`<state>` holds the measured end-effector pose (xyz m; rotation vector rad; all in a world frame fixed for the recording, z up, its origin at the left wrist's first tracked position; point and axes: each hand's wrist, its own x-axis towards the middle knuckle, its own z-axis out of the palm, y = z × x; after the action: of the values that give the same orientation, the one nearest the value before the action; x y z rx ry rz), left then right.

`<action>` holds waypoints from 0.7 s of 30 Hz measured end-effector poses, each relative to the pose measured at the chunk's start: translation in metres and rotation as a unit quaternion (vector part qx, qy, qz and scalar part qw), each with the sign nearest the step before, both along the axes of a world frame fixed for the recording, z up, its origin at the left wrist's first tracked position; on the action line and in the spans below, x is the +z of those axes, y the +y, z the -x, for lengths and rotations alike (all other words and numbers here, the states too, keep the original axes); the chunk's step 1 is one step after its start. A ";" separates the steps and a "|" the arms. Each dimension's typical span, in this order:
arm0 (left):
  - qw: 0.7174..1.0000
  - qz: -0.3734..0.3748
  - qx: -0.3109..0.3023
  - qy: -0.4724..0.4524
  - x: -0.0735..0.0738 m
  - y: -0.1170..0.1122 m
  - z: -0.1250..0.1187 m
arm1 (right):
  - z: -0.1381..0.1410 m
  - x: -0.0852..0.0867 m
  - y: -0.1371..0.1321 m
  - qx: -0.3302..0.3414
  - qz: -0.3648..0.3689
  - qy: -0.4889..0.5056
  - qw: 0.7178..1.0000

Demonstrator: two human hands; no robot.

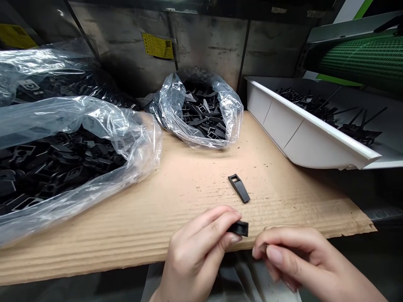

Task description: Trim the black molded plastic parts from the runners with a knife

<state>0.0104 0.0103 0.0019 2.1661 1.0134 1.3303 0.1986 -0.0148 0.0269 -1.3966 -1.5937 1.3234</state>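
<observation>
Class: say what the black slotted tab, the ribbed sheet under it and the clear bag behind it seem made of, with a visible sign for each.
The tab looks like moulded plastic: matte black, crisp edges; which plastic is unclear. The sheet is corrugated cardboard: tan, ribbed, raw edge. The bag looks like thin polyethylene film: glossy, creased, see-through.

Got a cardboard sheet [176,235] here with a big bag of parts [126,138] on the left, a smaller bag [201,113] behind it toward the wall, a tray [302,130] off right, and one loose part [238,188] lying mid-sheet
</observation>
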 end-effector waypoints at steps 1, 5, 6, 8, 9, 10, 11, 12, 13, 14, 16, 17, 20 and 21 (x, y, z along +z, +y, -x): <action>1.000 0.002 -0.002 -0.004 0.000 0.000 0.000 | -0.002 -0.003 0.001 -0.014 -0.011 -0.007 1.000; 1.000 0.009 -0.006 -0.020 0.000 -0.001 -0.001 | -0.004 -0.012 0.004 -0.066 -0.057 -0.025 0.996; 1.000 0.012 -0.008 -0.022 0.001 -0.001 -0.001 | -0.001 -0.012 0.006 -0.086 -0.061 -0.017 0.994; 0.999 0.021 -0.014 -0.029 0.002 -0.002 -0.001 | 0.007 -0.011 0.010 -0.107 -0.056 0.013 0.993; 0.999 0.026 -0.019 -0.034 0.003 -0.002 -0.001 | 0.012 -0.010 0.013 -0.114 -0.051 0.033 0.992; 0.998 0.031 -0.027 -0.041 0.004 -0.002 -0.001 | 0.017 -0.008 0.015 -0.114 -0.043 0.054 0.991; 0.998 0.038 -0.033 -0.049 0.005 -0.003 -0.001 | 0.022 -0.007 0.018 -0.113 -0.033 0.075 0.990; 0.996 0.048 -0.041 -0.057 0.007 -0.003 -0.001 | 0.025 -0.005 0.020 -0.108 -0.021 0.092 0.990; 0.995 0.061 -0.047 -0.065 0.008 -0.003 -0.001 | 0.027 -0.005 0.022 -0.107 -0.006 0.105 0.989; 0.993 0.076 -0.057 -0.070 0.009 -0.003 -0.001 | 0.028 -0.004 0.024 -0.108 0.011 0.112 0.988; 0.988 0.107 -0.076 -0.076 0.012 -0.002 -0.002 | 0.026 -0.006 0.026 -0.104 0.047 0.128 0.985; 0.986 0.120 -0.078 -0.080 0.013 -0.002 -0.002 | 0.025 -0.007 0.026 -0.109 0.055 0.136 0.983; 0.983 0.151 -0.039 -0.096 0.014 -0.002 -0.003 | 0.022 -0.012 0.021 -0.140 0.001 0.126 0.982; 0.982 0.157 -0.023 -0.100 0.014 -0.002 -0.003 | 0.022 -0.013 0.018 -0.148 -0.041 0.106 0.982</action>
<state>0.0135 0.0084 0.0164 1.7741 1.0102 1.2430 0.1765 0.0031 0.0136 -1.3327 -1.2332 1.1714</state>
